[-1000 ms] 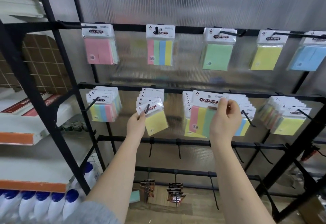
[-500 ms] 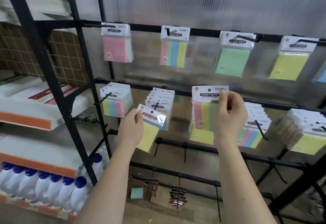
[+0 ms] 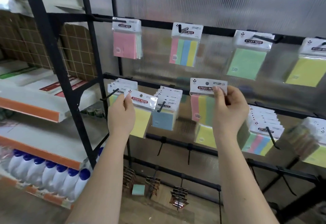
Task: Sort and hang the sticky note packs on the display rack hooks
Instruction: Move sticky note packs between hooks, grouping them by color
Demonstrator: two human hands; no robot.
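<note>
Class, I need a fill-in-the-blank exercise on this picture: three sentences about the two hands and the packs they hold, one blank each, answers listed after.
1. The left hand holds a pack of plain ____ notes.
2. The striped pack is held by the ____ hand.
3. The hook between the two hands carries packs whose front one is ____.

Missing words: yellow; right; blue
</note>
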